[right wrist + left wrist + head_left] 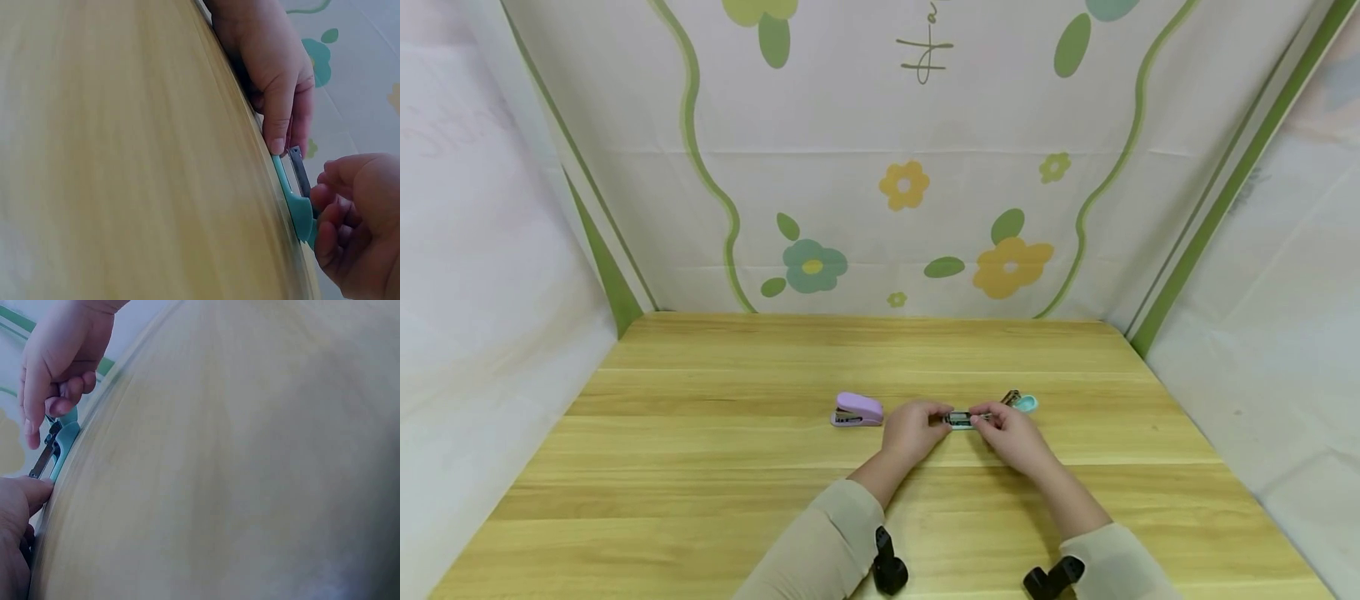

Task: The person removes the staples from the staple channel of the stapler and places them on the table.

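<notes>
A teal stapler lies on the table with its top swung open. Its teal cover sticks out behind the right hand, and the dark metal magazine is exposed. The left hand pinches the left end of the stapler between thumb and fingers. At the other end, the right hand has its thumb and index finger on the magazine area, the other fingers curled in beside the teal body. Whatever small piece may sit between those right fingertips is hidden. Left of the left hand stands a lilac stapler.
The wood-grain table extends around both hands. White cloth with printed flowers hangs behind it and along both sides. Black wrist cameras sit at both beige sleeves.
</notes>
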Demonstrator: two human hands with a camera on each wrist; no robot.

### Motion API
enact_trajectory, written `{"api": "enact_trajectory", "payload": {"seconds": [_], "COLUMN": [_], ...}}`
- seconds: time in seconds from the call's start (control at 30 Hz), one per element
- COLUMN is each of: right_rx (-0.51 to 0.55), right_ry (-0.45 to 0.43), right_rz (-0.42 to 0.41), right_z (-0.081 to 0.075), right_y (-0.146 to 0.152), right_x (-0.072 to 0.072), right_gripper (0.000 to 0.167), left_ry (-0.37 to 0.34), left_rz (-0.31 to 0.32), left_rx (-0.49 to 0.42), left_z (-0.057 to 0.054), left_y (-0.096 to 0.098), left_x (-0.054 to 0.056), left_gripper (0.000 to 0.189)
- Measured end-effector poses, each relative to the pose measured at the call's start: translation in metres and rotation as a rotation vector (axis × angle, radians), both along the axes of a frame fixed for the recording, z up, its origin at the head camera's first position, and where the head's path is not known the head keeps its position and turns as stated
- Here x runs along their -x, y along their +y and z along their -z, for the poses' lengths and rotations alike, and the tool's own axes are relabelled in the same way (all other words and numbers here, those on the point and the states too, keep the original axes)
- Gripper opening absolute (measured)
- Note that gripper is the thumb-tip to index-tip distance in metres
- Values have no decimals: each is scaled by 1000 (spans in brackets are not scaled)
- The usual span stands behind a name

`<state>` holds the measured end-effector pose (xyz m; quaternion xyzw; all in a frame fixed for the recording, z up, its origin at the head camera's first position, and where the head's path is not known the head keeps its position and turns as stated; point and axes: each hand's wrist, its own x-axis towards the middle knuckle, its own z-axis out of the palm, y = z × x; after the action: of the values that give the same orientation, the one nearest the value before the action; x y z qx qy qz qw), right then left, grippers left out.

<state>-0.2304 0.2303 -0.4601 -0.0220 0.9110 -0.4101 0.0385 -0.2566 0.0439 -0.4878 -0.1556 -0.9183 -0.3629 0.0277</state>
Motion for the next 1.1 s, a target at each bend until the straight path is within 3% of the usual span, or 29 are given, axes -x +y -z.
{"api": "enact_trajectory", "payload": {"seconds": [0.23, 0.43, 0.63, 0.87, 1.0, 1.1], "right_rx": [-129, -142, -18, 162, 222, 209], "right_ry": [8, 6, -58, -99, -82, -41], "right_rz": [14, 10, 37, 88, 127, 137], "right_z": [2, 2, 1, 6, 8, 9], "right_y": [-6, -10, -12, -12, -14, -16], "right_x": [1, 1, 2, 2, 4, 5], "right_gripper": [26, 27, 31, 28, 25, 24], "left_ry": [-2, -13, 10, -21, 0, 10], "left_rz": [1, 3, 3, -1, 2, 4], "left_rx": [2, -4, -6, -7, -3, -1], "left_z": [1, 0, 2, 1, 0, 1], "left_y": [0, 0, 1, 1, 0, 0], "left_x": [-1, -1, 0, 0, 0, 1], "left_gripper": [24, 24, 24, 24, 23, 23]}}
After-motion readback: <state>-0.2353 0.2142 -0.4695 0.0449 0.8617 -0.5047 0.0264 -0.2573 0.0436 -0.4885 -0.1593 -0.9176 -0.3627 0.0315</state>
